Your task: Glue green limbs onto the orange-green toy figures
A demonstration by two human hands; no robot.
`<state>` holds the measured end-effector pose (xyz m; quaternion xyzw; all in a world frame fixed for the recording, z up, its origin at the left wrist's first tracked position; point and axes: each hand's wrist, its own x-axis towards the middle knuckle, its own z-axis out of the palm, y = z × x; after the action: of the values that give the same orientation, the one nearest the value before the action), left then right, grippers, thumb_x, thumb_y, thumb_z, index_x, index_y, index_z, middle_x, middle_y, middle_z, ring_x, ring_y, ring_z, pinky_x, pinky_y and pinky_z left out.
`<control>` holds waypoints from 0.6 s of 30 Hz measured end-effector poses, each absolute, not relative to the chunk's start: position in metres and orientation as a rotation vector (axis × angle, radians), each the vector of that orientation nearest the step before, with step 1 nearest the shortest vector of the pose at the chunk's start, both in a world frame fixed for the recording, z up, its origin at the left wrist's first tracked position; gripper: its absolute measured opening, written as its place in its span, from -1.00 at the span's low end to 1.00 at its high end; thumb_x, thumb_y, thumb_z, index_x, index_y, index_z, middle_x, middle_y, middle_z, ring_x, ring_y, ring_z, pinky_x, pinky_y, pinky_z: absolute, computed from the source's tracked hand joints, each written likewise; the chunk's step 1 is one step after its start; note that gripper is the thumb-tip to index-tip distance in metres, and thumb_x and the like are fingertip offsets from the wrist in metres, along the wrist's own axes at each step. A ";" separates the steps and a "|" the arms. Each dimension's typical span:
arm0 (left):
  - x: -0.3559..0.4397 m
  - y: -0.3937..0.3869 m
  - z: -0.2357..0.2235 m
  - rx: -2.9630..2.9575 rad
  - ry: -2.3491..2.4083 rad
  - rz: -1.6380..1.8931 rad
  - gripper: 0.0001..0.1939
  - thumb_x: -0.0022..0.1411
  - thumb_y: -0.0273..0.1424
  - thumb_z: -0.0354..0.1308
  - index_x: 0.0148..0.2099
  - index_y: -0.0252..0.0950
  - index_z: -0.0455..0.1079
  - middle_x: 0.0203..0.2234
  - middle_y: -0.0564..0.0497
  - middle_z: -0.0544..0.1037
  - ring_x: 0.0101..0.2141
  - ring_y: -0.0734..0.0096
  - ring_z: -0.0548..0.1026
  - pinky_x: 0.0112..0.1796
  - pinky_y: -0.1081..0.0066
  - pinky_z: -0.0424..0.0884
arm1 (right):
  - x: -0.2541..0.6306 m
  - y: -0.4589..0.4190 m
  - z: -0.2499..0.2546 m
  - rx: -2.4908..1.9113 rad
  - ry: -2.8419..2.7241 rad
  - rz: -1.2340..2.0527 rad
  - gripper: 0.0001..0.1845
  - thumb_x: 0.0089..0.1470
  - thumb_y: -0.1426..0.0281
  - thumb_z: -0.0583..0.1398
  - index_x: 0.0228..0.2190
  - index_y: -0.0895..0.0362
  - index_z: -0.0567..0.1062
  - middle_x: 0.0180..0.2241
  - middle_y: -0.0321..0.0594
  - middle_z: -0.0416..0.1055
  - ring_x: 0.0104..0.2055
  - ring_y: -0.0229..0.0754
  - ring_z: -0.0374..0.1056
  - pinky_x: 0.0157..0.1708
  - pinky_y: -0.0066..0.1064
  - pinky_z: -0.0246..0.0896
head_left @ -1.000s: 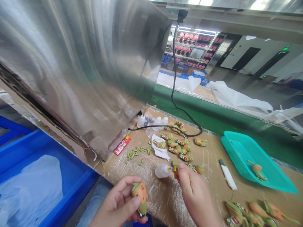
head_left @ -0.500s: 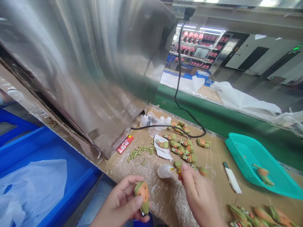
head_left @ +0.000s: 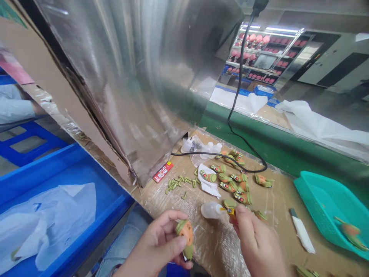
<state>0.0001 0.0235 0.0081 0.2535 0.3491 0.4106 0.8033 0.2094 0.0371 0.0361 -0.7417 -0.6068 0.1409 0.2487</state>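
My left hand [head_left: 164, 246] is closed around a small orange-and-green toy figure [head_left: 186, 235], gripped between thumb and fingers. A small yellow-and-red piece [head_left: 231, 211] is pinched in my right hand [head_left: 255, 236]; what exactly it is cannot be made out. Right by that piece lies a translucent squeeze bottle [head_left: 211, 210], its thin yellow nozzle pointing at it. Behind the bottle are several similar toy figures [head_left: 242, 198], one of them on a white cloth [head_left: 209, 186]. Loose small green curved parts [head_left: 173, 184] are scattered to the left.
A teal basket [head_left: 314, 200] with a toy figure stands at right, beside a white-wrapped tool [head_left: 302, 232]. A black cable [head_left: 236, 96] crosses the cardboard-covered bench. A metal sheet [head_left: 138, 77] rises at left, above a blue bin [head_left: 115, 207]. White bottles [head_left: 211, 149] stand behind.
The view has swung left, so the bench and its contents appear farther right. Both hands keep their holds, and the right one stays by the bottle's nozzle.
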 end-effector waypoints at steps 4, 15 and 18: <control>0.000 0.024 0.008 0.551 0.737 0.883 -0.69 0.05 -0.35 0.28 -0.13 -0.23 0.35 -0.41 0.02 0.55 -0.36 0.33 0.53 -0.41 0.32 0.48 | 0.207 0.037 0.039 -2.027 -1.646 0.381 -0.44 0.19 0.04 -0.16 -0.66 0.05 0.28 -0.63 -0.28 0.35 -0.53 -0.14 0.25 -0.50 -0.40 -0.04; 0.001 0.021 0.011 0.552 0.774 0.883 -0.69 0.06 -0.35 0.26 -0.12 -0.23 0.35 -0.42 0.03 0.50 -0.35 0.30 0.52 -0.38 0.29 0.47 | 0.208 0.037 0.041 -2.084 -1.645 0.363 -0.46 0.18 0.04 -0.16 -0.64 0.04 0.28 -0.63 -0.29 0.36 -0.53 -0.14 0.26 -0.51 -0.40 -0.03; 0.001 0.021 0.013 0.559 0.782 0.888 -0.68 0.05 -0.35 0.26 -0.12 -0.23 0.35 -0.42 0.03 0.50 -0.36 0.29 0.52 -0.39 0.28 0.47 | 0.207 0.037 0.041 -2.100 -1.644 0.373 -0.46 0.17 0.03 -0.16 -0.65 0.04 0.27 -0.63 -0.30 0.35 -0.53 -0.13 0.25 -0.50 -0.39 -0.05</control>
<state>0.0013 0.0209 0.0126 0.2600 0.3637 0.4132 0.7934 0.2072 0.0370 0.0413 -0.7603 -0.5952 0.1350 0.2223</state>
